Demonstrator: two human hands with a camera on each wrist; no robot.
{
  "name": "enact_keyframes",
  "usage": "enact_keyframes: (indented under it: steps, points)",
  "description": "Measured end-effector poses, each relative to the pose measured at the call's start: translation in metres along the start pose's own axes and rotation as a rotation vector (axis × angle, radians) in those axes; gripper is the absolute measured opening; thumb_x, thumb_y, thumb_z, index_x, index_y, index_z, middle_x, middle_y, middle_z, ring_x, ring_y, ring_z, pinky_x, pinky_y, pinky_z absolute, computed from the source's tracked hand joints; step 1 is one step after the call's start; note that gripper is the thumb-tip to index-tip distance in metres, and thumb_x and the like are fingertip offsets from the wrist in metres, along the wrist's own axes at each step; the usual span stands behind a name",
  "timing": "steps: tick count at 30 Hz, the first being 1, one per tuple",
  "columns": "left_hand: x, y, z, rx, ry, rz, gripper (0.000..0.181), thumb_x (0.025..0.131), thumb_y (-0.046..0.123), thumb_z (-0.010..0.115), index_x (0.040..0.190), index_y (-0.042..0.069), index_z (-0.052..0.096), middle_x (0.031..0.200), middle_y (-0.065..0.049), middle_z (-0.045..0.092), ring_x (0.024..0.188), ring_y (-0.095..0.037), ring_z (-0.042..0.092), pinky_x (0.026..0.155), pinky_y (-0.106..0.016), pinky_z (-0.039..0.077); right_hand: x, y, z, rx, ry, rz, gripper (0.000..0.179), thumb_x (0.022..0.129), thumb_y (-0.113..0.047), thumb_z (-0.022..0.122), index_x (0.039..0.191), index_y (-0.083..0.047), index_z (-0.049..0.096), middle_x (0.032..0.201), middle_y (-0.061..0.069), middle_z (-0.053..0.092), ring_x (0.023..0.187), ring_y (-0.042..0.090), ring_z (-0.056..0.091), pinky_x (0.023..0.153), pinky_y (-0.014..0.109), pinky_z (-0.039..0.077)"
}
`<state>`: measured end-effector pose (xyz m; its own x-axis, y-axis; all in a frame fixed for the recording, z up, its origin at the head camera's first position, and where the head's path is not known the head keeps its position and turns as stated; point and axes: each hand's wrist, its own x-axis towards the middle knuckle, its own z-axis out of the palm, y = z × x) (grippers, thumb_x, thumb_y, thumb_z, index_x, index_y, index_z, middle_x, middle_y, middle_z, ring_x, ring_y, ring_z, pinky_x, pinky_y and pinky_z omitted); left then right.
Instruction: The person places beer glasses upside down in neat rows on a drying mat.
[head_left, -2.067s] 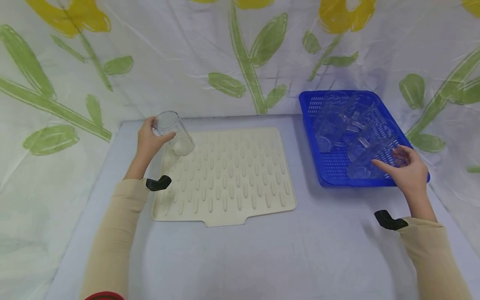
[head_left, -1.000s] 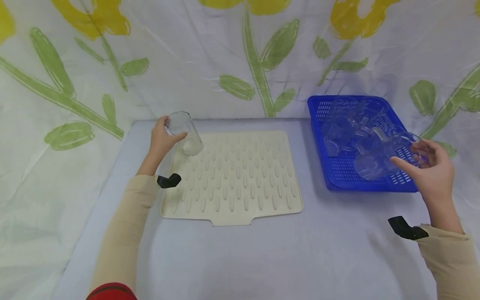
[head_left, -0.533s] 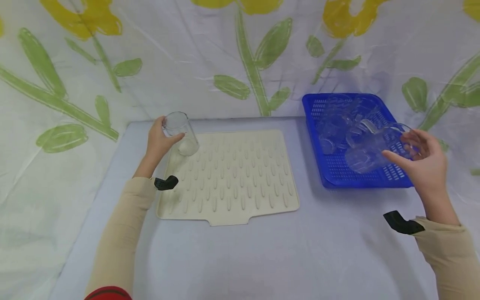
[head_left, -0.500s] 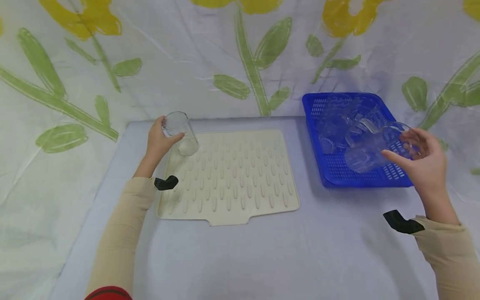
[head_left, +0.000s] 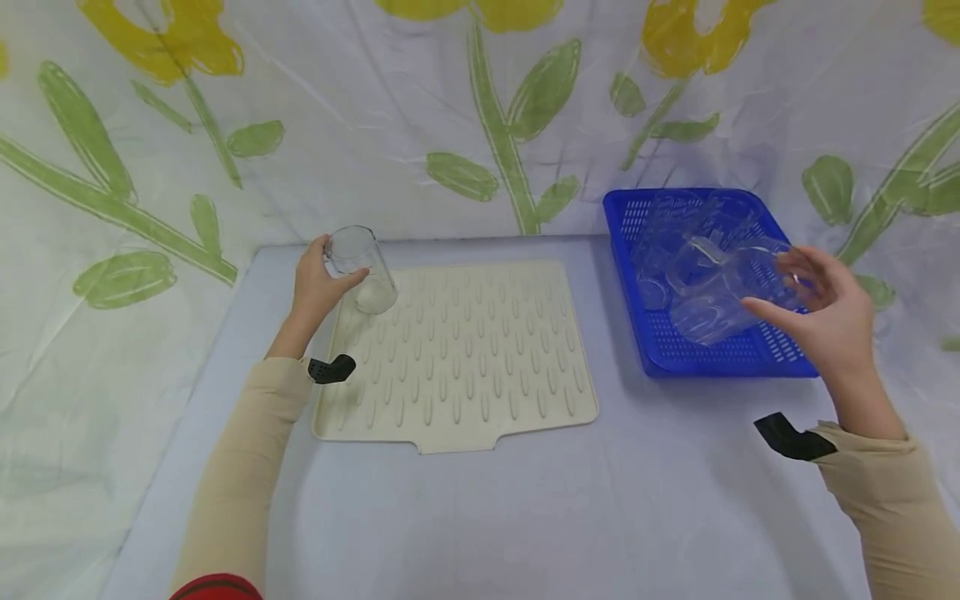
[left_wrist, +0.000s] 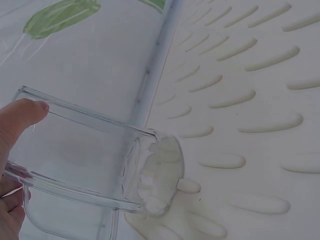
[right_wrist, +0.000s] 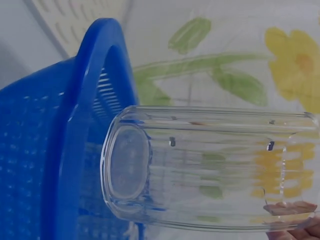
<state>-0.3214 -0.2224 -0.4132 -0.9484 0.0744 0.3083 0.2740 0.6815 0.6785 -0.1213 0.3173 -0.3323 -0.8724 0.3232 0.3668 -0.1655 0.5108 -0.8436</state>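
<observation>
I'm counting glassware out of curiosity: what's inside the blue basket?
Several clear glass vessels lie bunched toward the back of the blue basket. The held mug and their overlap obscure parts of them, so I can't tell how many.

Left hand (head_left: 311, 282) and right hand (head_left: 834, 321) well apart, both curled.

You are facing a wrinkled white sheet (head_left: 360, 158) that is hanging behind a pale table (head_left: 540, 517). Yellow flowers (head_left: 210, 54) and green leaves (head_left: 461, 176) are spreading across that sheet. At bottom left, a red, dark-striped thing (head_left: 217, 588) is poking in, mostly cut off.
</observation>
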Motion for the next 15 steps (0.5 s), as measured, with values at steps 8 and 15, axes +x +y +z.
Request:
enact_keyframes:
  steps: [8,15]
  points:
    - [0.001,-0.003,-0.001,-0.013,0.008,-0.016,0.083,0.076,0.025,0.072,0.136,-0.008,0.024,0.131,-0.026,0.034,0.121,-0.037,0.030,0.099,-0.045,0.027,0.003,-0.013,0.008,0.214,-0.030,-0.085,0.068,0.062,0.023,0.067,0.122,-0.006,0.052,0.107,0.000,0.057,0.101,0.011,0.050,0.083,0.013,0.040]
    - [-0.004,0.001,0.002,-0.047,0.053,0.019,0.088,0.076,0.025,0.071,0.139,-0.005,0.017,0.142,-0.022,0.018,0.130,-0.031,0.014,0.103,-0.042,0.017,-0.002,-0.017,0.013,0.388,-0.060,-0.171,0.070,0.059,0.031,0.060,0.121,0.001,0.051,0.106,0.005,0.058,0.103,0.016,0.050,0.084,0.015,0.040]
